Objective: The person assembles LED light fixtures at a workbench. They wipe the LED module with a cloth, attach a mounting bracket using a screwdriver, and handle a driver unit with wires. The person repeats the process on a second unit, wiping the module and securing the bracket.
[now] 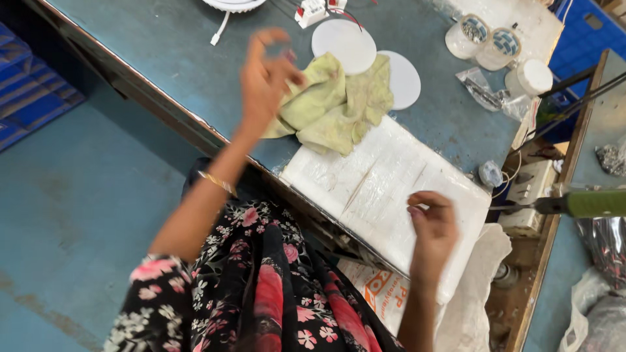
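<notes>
Now: left hand point(264, 81) raised by green cloth point(339, 104), grip blurred, cannot tell | right hand point(432, 225) over white block point(378, 189), fingers curled, seemingly empty.

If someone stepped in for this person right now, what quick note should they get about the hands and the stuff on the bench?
Left hand: raised over the blue table, fingers loosely curled, touching the edge of the crumpled yellow-green cloth; no firm grip visible.
Right hand: fingers curled above the white plastic-wrapped pad, holding nothing I can make out.
Two white discs lie partly under the cloth, three small white jars further back.
Done or left: can't be judged from this view.
</notes>
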